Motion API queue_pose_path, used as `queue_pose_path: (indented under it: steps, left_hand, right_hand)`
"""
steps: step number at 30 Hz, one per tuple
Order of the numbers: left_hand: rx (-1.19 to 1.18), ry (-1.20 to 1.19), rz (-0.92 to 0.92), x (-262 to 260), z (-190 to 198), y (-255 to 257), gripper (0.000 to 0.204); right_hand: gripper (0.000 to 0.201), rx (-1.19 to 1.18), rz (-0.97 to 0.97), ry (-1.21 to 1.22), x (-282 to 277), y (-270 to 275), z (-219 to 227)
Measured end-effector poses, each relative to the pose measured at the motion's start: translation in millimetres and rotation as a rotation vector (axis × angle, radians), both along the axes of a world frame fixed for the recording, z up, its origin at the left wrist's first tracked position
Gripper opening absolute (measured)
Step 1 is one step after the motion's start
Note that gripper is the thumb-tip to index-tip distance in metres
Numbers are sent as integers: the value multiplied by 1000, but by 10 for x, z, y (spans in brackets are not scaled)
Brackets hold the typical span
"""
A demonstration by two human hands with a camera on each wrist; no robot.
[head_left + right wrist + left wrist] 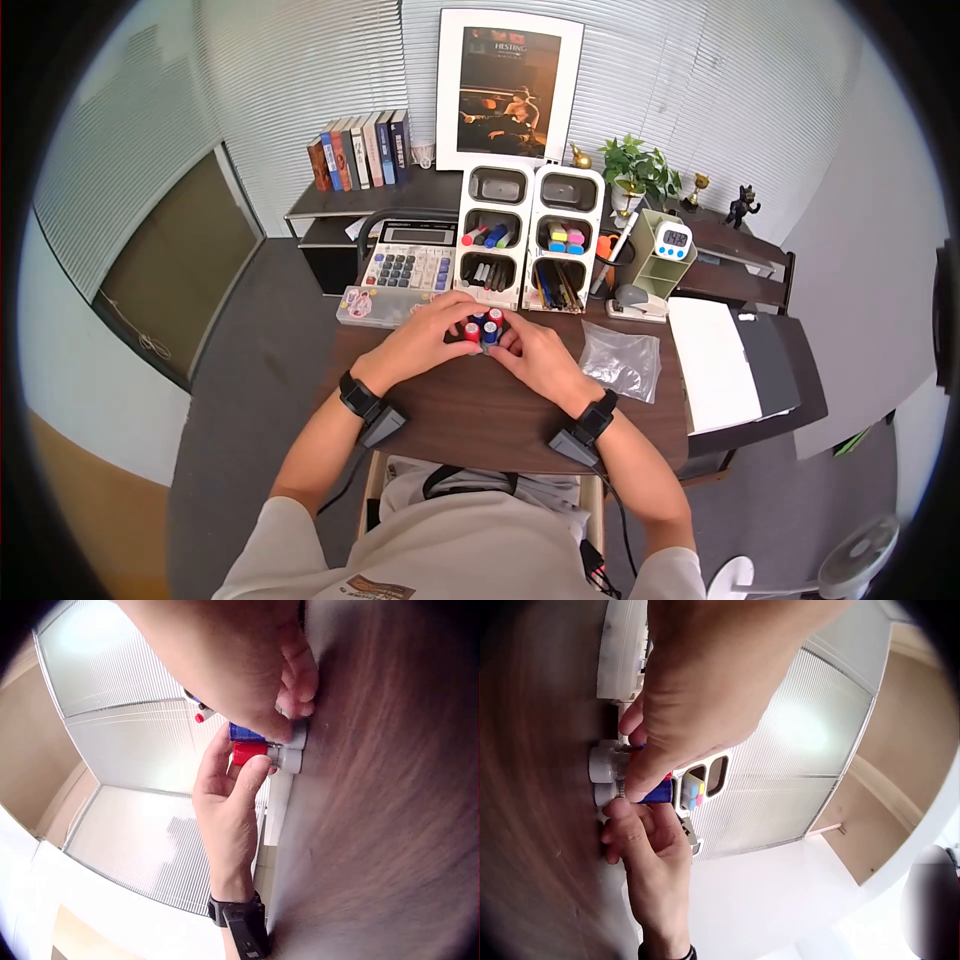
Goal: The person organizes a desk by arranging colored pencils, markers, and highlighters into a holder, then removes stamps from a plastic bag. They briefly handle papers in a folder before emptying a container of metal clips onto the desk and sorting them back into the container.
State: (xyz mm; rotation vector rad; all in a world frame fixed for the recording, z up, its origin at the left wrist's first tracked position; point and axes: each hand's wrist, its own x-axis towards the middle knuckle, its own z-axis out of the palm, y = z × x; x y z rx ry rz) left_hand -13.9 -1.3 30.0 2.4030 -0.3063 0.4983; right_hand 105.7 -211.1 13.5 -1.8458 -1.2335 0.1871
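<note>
Several small red and blue cylinders stand upright in a tight cluster on the brown desk. Pale discs top them in the head view. Lower down, each red cylinder and blue cylinder narrows to a grey base. From the left, my left hand grips the cluster, its thumb along the near side and its fingers behind. My right hand holds the opposite side, thumb and fingers bent around the cylinders; its thumb tip comes close to the left thumb. The hands partly hide the far cylinders.
Behind the hands stands a white organizer with markers, highlighters and pencils. A calculator and a clear case lie left of it. To the right are a plastic bag, a stapler, a timer and white paper.
</note>
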Motion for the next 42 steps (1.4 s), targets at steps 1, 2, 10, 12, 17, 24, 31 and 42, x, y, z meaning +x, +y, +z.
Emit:
queue_pose_path:
  steps: [1,2,10,12,17,24,31,42]
  left_hand:
    - [-16,45,21,-3,7,-1,57]
    - [-35,37,27,0,-6,5,57]
    - [75,-8,102,13,-107,-1,55]
    - [87,-29,121,25,-133,-3,57]
    - [56,-11,115,26,-126,2,61]
    - [61,-132,80,-22,-132,98,66]
    - [-77,-241,154,-116,-25,142,48]
    - [-68,-492,133,-104,30,88,17]
  right_hand:
    - [57,-17,7,-9,5,8,-7]
    - [58,-15,10,-26,11,17,-16]
    - [61,-50,1,-136,5,53,-49]
    - [64,-128,-39,-88,-15,57,-18]
    - [65,-183,-49,-144,-4,73,-31]
    - [66,-206,-80,-104,-24,60,3]
    - [45,-67,-116,-184,-207,-279,290]
    - [73,-139,-320,-663,40,-1226,337]
